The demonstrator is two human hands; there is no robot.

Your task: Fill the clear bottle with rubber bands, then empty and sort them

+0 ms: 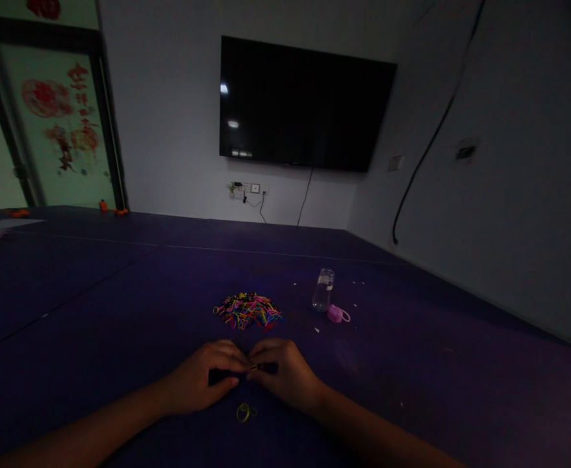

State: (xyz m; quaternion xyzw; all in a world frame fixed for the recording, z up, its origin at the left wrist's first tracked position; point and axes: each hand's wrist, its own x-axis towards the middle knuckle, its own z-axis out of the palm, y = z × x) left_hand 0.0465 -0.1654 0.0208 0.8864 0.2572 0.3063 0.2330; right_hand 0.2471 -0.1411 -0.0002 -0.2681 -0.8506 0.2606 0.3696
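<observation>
A loose heap of small multicoloured elastic hair bands point(249, 311) lies just beyond my hands. My right hand point(290, 374) pinches a small dark and yellow hair band point(254, 367) between thumb and fingers; most of it is hidden. My left hand point(206, 374) meets it from the other side, fingertips against the right fingers and the thumb held apart below. On the surface between my wrists are yellow-green bands point(243, 412), in loops.
Right of the heap, a clear bottle point(323, 290) stands beside a pink lid with a loop point(336, 314). Small white scraps dot the dark purple surface point(119, 325). A large black screen point(304, 104) hangs on the wall, and orange objects point(121, 212) sit near the door.
</observation>
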